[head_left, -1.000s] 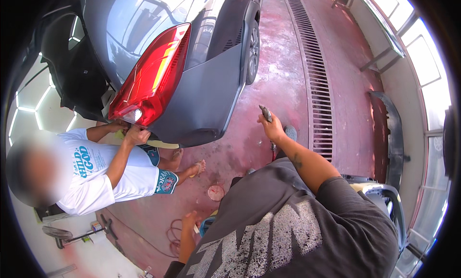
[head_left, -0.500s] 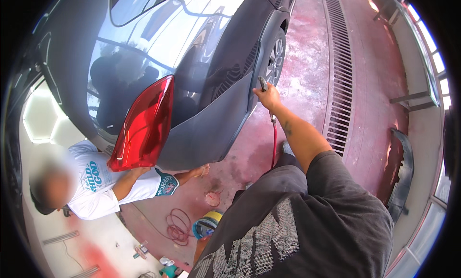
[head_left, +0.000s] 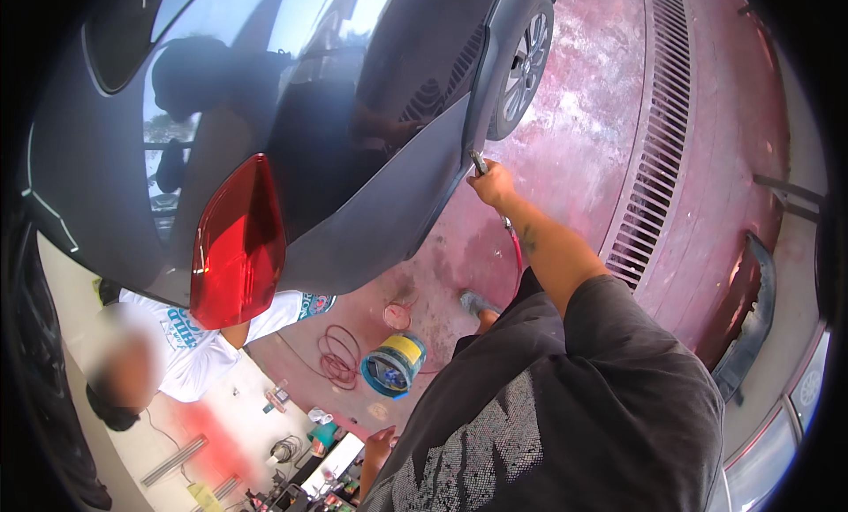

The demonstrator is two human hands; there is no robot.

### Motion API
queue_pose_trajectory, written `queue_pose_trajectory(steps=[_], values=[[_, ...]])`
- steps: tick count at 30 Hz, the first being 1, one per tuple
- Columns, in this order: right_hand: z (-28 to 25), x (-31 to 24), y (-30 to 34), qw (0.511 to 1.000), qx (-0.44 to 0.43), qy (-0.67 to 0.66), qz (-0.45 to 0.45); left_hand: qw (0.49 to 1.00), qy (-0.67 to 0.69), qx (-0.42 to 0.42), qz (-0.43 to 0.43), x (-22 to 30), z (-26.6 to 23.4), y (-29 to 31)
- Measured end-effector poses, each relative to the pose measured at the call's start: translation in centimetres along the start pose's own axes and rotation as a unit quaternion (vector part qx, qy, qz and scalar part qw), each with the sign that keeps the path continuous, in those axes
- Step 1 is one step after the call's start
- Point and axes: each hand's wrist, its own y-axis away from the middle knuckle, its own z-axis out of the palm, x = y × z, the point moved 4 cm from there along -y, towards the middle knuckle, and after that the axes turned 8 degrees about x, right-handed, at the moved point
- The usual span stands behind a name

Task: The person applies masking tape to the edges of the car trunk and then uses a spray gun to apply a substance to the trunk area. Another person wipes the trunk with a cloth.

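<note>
My right hand point(head_left: 492, 183) is wrapped round a metal air gun point(head_left: 479, 163), and a red hose point(head_left: 518, 251) runs down from it. The gun's tip is close to the side edge of the car's dark grey rear bumper point(head_left: 371, 212), just behind the wheel point(head_left: 527, 66); whether it touches cannot be made out. Above the bumper, a red tail light point(head_left: 238, 247) is set in the glossy dark body point(head_left: 327, 114). Low beside my shirt, part of my left hand point(head_left: 380, 446) shows, away from the car; its fingers are too small and partly hidden to read.
A person in a white shirt point(head_left: 199, 357) is behind the car at left. On the reddish floor stand a bucket point(head_left: 393, 366) and a coiled hose point(head_left: 338, 353). A floor grate point(head_left: 649, 159) runs along the right, with a loose dark panel point(head_left: 746, 322) by the wall.
My right hand with the air gun is farther from the wheel, lower along the bumper edge. My view has shifted, and the person in white is now more hidden behind the car.
</note>
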Motion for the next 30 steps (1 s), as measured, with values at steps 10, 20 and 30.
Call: queue_pose_trajectory(steps=[10,20,30], values=[[10.2,6.8,-1.7,0.991,-0.109,0.002,0.079,0.998,-0.042,0.022,0.037,-2.9,-2.0,4.6],[21.2,8.2,13.6,0.969,-0.175,-0.023,0.172,0.999,-0.043,-0.018,0.016,-11.8,-6.1,-2.3],[35.4,11.9,31.9,0.983,-0.063,-0.077,0.151,0.992,0.065,0.077,-0.079,-32.7,-19.3,-9.3]])
